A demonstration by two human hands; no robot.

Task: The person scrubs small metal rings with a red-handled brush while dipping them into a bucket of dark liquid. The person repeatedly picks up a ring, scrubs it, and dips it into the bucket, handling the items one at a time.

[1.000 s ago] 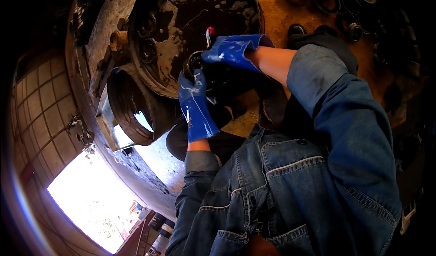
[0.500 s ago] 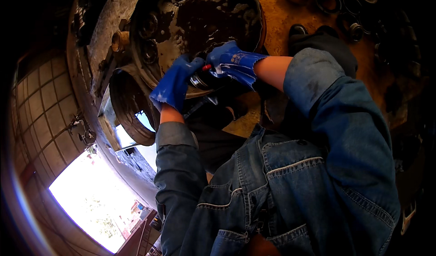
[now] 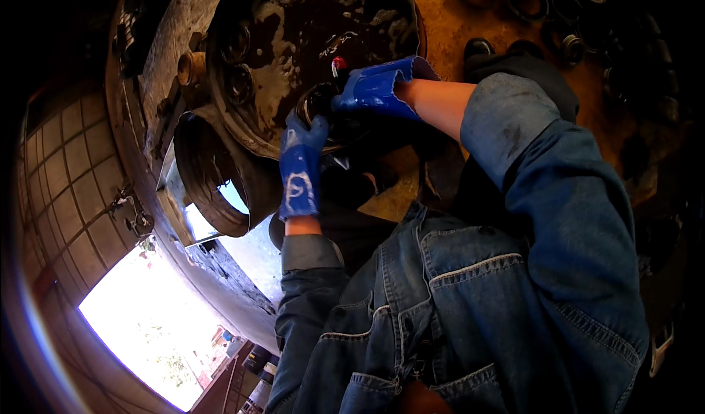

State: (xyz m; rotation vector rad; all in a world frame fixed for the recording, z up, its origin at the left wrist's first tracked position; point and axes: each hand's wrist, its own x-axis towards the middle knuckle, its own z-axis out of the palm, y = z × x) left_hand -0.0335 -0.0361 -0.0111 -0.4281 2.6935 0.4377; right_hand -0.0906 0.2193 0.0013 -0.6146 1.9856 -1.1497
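The foamy tub (image 3: 246, 141) stretches ahead of your left hand (image 3: 302, 144), pinching a dark ring (image 3: 305, 101) between the hands, and your right hand (image 3: 361, 94), closed round a red-ended tool (image 3: 338, 64); slick-looking gloves (image 3: 393, 80) could let the ring slip in.

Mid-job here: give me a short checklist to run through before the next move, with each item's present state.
1. Both hands gloved: ok; left hand and right hand are in blue.
2. Left grip on the dark ring-shaped part: ok; fingers at its near edge.
3. Right grip on the red-tipped tool: ok, as far as shows; its red end sticks out past the hand.
4. Right forearm covered: not ok; bare skin shows below the rolled sleeve.
5. Right hand touching the part: cannot tell; too dark there.
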